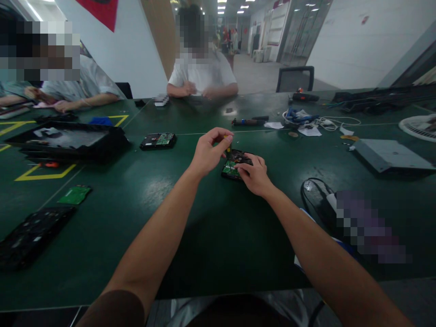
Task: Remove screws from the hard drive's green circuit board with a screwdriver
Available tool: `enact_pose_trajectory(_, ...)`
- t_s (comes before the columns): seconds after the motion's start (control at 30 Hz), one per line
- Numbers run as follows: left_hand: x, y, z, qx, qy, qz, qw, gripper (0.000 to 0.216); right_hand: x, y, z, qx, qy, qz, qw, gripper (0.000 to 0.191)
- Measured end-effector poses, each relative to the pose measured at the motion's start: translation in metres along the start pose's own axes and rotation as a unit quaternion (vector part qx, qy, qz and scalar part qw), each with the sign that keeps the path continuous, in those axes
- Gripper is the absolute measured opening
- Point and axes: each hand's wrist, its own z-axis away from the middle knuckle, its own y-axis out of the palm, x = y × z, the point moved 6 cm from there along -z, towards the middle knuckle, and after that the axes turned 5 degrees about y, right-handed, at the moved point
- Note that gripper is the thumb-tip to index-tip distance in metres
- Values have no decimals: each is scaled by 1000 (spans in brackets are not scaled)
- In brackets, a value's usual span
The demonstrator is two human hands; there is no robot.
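A small black drive with a green circuit board (233,166) lies on the dark green table (218,236) in front of me. My left hand (209,152) is closed round the yellow handle of a small screwdriver (227,146), held upright with its tip on the drive. My right hand (255,174) rests on the drive's near right side, fingers pressed down on it and holding it still.
A second drive with a green board (158,141) lies further left. A black tray (68,143), a loose green board (75,195) and a black panel (30,234) sit at left. Cables (316,121), a grey case (388,154) and a fan (420,126) are right. Two people sit across the table.
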Motion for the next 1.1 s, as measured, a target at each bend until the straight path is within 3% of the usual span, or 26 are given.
enact_pose_trajectory(0.1, -1, 4, 1, 26, -28, 54, 998, 15, -2, -1, 4, 31, -17, 4, 999, 35)
enact_pose_trajectory(0.23, 1, 10, 3, 33, -65, 115, 991, 19, -3, -4, 8, 62, -41, 47, 996, 57)
enact_pose_trajectory(0.57, 1, 10, 2, 25, -41, 82, 996, 19, 3, -13, 8, 186, -54, 164, 967, 65)
enact_pose_trajectory(0.7, 6, 8, 2, 6, -46, 84, 995, 19, 3, -12, 8, 238, -56, 131, 961, 66)
enact_pose_trajectory(0.83, 4, 3, 2, -25, -30, 65, 997, 17, -1, -13, 7, 251, -40, 76, 964, 69)
enact_pose_trajectory(1.1, 5, 6, 4, 26, -94, 122, 988, 22, -11, -10, 2, 247, -25, -17, 969, 71)
